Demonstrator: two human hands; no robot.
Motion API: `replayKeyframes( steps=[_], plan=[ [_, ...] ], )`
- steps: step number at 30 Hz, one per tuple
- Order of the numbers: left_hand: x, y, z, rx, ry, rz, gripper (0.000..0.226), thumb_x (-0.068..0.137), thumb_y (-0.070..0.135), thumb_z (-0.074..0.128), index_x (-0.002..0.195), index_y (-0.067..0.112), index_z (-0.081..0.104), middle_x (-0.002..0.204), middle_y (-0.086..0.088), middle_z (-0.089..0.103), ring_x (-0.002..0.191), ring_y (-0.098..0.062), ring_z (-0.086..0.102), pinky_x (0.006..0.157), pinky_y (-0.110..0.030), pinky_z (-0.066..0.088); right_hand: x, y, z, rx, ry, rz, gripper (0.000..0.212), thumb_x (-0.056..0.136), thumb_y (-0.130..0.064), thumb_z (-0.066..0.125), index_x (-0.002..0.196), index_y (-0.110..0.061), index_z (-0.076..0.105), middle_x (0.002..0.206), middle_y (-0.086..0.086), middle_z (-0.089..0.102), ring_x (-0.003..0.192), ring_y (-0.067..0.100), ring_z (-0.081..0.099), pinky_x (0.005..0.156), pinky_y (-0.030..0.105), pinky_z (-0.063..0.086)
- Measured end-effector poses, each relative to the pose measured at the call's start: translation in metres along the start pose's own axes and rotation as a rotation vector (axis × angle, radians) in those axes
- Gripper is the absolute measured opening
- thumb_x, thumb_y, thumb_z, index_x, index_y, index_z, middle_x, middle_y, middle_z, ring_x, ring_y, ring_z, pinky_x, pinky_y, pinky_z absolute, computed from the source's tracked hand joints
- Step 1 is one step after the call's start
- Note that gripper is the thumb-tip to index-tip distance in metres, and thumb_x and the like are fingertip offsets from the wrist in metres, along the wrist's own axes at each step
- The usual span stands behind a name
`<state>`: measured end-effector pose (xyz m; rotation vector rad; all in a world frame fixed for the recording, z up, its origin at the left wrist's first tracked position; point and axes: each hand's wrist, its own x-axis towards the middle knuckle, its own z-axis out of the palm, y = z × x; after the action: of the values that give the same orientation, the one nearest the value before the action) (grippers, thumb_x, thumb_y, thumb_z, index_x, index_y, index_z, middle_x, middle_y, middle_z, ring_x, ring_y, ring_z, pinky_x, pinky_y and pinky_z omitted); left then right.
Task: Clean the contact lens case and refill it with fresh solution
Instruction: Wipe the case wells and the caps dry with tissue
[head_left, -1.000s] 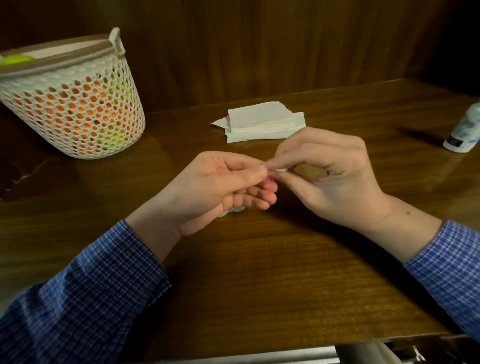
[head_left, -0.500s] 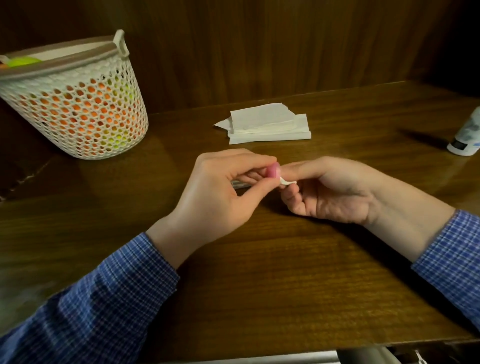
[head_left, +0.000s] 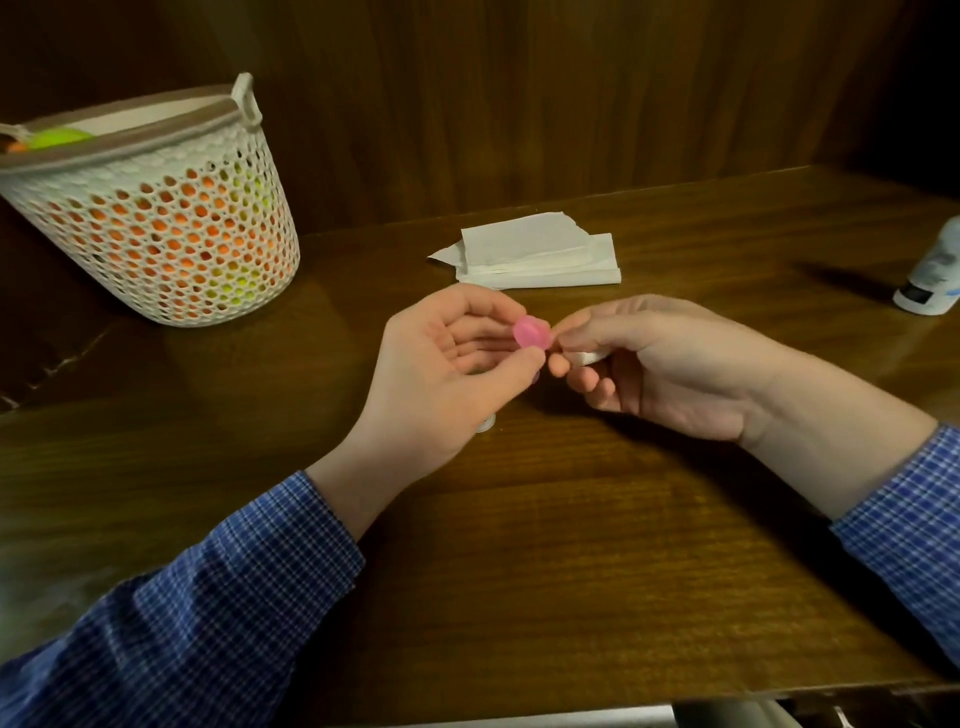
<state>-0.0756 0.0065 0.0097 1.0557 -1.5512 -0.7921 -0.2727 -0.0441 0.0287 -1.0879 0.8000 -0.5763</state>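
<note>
Both forearms, in blue checked sleeves, reach over the wooden worktop (head_left: 519, 571). The left hand (head_left: 441, 374) pinches a small pink cap (head_left: 531, 332) between thumb and fingertips, held above the surface. The right hand (head_left: 670, 369) is curled closed around a small white piece (head_left: 587, 357), its fingertips just beside the cap. Beyond lies a stack of white tissues (head_left: 535, 254). A white mesh basket (head_left: 156, 218) stands far left; a white bottle (head_left: 932, 278) stands far right.
</note>
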Motion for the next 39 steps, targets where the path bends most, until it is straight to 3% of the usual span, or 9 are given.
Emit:
replayKeyframes(
  steps=[4, 7, 10, 14, 18, 23, 27, 30, 39],
  plan=[
    [-0.001, 0.001, 0.001, 0.038, -0.003, 0.007, 0.029, 0.083, 0.003, 0.081, 0.107, 0.016, 0.070, 0.101, 0.002, 0.078, 0.096, -0.013, 0.077, 0.078, -0.021, 0.061, -0.002, 0.001, 0.000, 0.027, -0.080, 0.030, 0.019, 0.087, -0.023, 0.070, 0.089, -0.006, 0.078, 0.068, 0.003, 0.062, 0.052, 0.005, 0.048, 0.043, 0.014, 0.038],
    [-0.002, 0.001, 0.002, 0.063, -0.027, 0.002, 0.029, 0.083, 0.004, 0.081, 0.108, 0.015, 0.070, 0.106, 0.000, 0.077, 0.098, -0.014, 0.077, 0.080, -0.024, 0.062, -0.001, 0.003, 0.000, -0.069, -0.055, 0.003, 0.022, 0.088, -0.025, 0.072, 0.072, -0.010, 0.076, 0.056, -0.002, 0.055, 0.047, 0.005, 0.042, 0.045, 0.017, 0.030],
    [-0.001, 0.002, 0.001, 0.099, -0.030, 0.000, 0.031, 0.083, 0.008, 0.082, 0.112, 0.012, 0.070, 0.111, -0.002, 0.075, 0.101, -0.015, 0.075, 0.081, -0.027, 0.063, 0.000, 0.002, -0.001, -0.207, 0.042, -0.011, 0.027, 0.080, -0.031, 0.079, 0.060, -0.014, 0.071, 0.051, -0.004, 0.051, 0.046, 0.007, 0.039, 0.043, 0.019, 0.029],
    [0.006, -0.001, -0.007, 0.217, 0.146, -0.016, 0.033, 0.087, 0.012, 0.079, 0.117, 0.013, 0.067, 0.107, 0.003, 0.071, 0.096, -0.006, 0.071, 0.077, -0.018, 0.060, 0.004, -0.003, -0.009, -0.654, 0.320, 0.028, 0.031, 0.073, -0.041, 0.088, 0.063, -0.017, 0.072, 0.052, -0.006, 0.060, 0.044, 0.005, 0.050, 0.042, 0.020, 0.038],
    [0.006, -0.002, -0.008, 0.268, 0.188, -0.048, 0.029, 0.089, 0.009, 0.077, 0.114, 0.019, 0.066, 0.101, 0.007, 0.068, 0.094, -0.002, 0.067, 0.073, -0.011, 0.056, 0.008, -0.004, -0.010, -0.913, 0.422, 0.067, 0.034, 0.075, -0.052, 0.085, 0.074, -0.019, 0.077, 0.070, -0.001, 0.072, 0.075, 0.015, 0.066, 0.057, 0.029, 0.042],
    [0.008, -0.001, -0.010, 0.279, 0.200, -0.035, 0.028, 0.090, 0.005, 0.074, 0.113, 0.019, 0.066, 0.096, 0.008, 0.067, 0.088, -0.001, 0.067, 0.072, -0.011, 0.055, 0.011, -0.004, -0.015, -1.075, 0.522, -0.087, 0.028, 0.087, -0.054, 0.072, 0.086, -0.026, 0.073, 0.090, -0.006, 0.064, 0.085, 0.008, 0.056, 0.061, 0.025, 0.040],
    [0.010, -0.001, -0.014, 0.285, 0.265, -0.049, 0.026, 0.091, 0.003, 0.072, 0.112, 0.018, 0.067, 0.092, 0.009, 0.066, 0.078, 0.007, 0.064, 0.066, -0.008, 0.052, 0.017, 0.001, -0.003, -1.159, 0.477, -0.286, 0.026, 0.080, -0.061, 0.074, 0.082, -0.036, 0.068, 0.086, -0.017, 0.065, 0.090, 0.004, 0.060, 0.071, 0.027, 0.046],
    [0.012, -0.002, -0.016, 0.280, 0.286, -0.076, 0.026, 0.091, 0.004, 0.072, 0.111, 0.019, 0.068, 0.091, 0.011, 0.066, 0.076, 0.010, 0.063, 0.064, -0.007, 0.051, 0.029, 0.009, 0.011, -1.349, 0.476, -0.287, 0.043, 0.073, -0.075, 0.072, 0.090, -0.035, 0.071, 0.073, -0.017, 0.064, 0.073, 0.002, 0.062, 0.056, 0.023, 0.045],
    [0.013, -0.001, -0.017, 0.292, 0.286, -0.105, 0.024, 0.091, 0.005, 0.072, 0.106, 0.022, 0.069, 0.091, 0.010, 0.066, 0.079, 0.008, 0.063, 0.065, -0.006, 0.051, 0.039, 0.008, 0.017, -1.400, 0.440, -0.262, 0.029, 0.078, -0.062, 0.078, 0.086, -0.034, 0.078, 0.068, -0.015, 0.066, 0.065, 0.006, 0.062, 0.049, 0.021, 0.040]
  ],
)
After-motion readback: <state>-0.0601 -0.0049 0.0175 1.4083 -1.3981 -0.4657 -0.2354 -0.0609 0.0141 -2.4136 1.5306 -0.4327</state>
